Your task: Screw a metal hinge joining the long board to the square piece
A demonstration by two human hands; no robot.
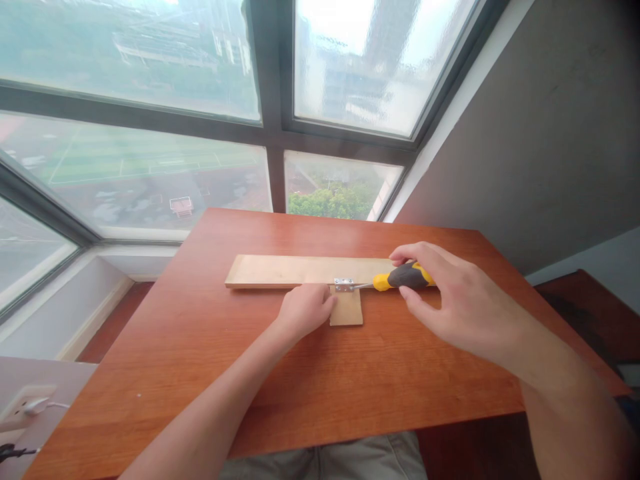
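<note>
A long pale wooden board [280,270] lies across the table, and a small wooden board [347,310] juts from its near edge. A silver metal hinge [344,285] spans the joint between them. My left hand [305,310] is closed at the small board's left edge, thumb against it; the curled fingers are partly hidden. In my right hand [450,300] is a yellow and black screwdriver [400,276], lying nearly flat with its shaft pointing left. Thumb and fingers sit loosely around the handle. The tip reaches the hinge's right side; its exact contact cannot be made out.
The reddish-brown wooden table [240,393] stands against large windows with dark frames [277,133]. A grey wall [540,147] rises at the right. At lower left, a white plug [37,405] sits in a wall socket. My lap is at the table's near edge.
</note>
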